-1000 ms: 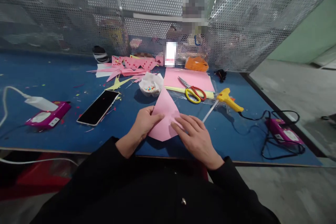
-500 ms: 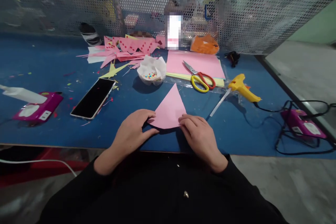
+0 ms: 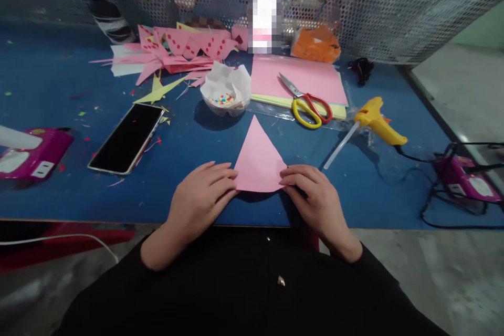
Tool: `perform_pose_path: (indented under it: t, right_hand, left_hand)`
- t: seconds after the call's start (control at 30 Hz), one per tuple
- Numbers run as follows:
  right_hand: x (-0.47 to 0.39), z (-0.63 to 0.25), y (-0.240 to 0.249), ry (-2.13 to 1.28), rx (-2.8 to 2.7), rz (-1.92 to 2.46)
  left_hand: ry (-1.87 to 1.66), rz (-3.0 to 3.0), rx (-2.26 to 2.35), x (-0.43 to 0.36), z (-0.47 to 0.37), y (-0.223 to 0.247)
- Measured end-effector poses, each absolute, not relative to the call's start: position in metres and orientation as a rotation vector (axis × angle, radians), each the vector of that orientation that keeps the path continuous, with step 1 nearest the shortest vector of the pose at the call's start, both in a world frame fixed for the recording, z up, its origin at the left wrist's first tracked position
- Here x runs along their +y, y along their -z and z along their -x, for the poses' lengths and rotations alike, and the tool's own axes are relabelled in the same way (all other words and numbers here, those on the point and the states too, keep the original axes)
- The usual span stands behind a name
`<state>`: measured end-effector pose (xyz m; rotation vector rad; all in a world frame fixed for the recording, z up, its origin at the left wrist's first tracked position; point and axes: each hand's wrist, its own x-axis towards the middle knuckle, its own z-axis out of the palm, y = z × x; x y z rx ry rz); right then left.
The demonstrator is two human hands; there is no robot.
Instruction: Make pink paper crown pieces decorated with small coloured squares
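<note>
A pink paper piece (image 3: 260, 160), shaped like a fan wedge with its point facing away from me, is held near the front of the blue table (image 3: 189, 142). My left hand (image 3: 202, 194) pinches its lower left corner between thumb and fingers. The lower right corner is pinched by my right hand (image 3: 313, 191). Beyond the wedge's tip stands a white paper-lined bowl (image 3: 226, 89) with small coloured bits in it. Scissors (image 3: 305, 100) with one yellow and one red handle lie on a stack of coloured paper (image 3: 271, 76).
A yellow glue gun (image 3: 380, 121) lies at the right, its cord running to a purple power block (image 3: 466, 178). At left are a phone (image 3: 128, 139) and another purple block (image 3: 43, 157). Pink paper cuttings (image 3: 185, 52) and an orange packet (image 3: 315, 46) sit toward the mesh screen (image 3: 378, 16).
The view has tipped down slightly. My left fingers have closed on the paper's left corner, and the wedge has turned a little, its tip now leaning left.
</note>
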<state>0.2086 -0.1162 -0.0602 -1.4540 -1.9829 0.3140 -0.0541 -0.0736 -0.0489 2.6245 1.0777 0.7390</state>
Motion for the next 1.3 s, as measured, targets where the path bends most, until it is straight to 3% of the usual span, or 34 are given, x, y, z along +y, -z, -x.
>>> perform_pose_path:
  t: [0.37, 1.3]
  right_hand:
    - [-0.114, -0.212, 0.064, -0.341, -1.797, 1.577]
    - [-0.117, -0.204, 0.06, -0.191, -1.784, 1.778]
  left_hand:
    - [-0.74, -2.315, 1.234, -0.065, 0.05, 0.048]
    - [-0.599, -2.533, 1.344, -0.058, 0.042, 0.047]
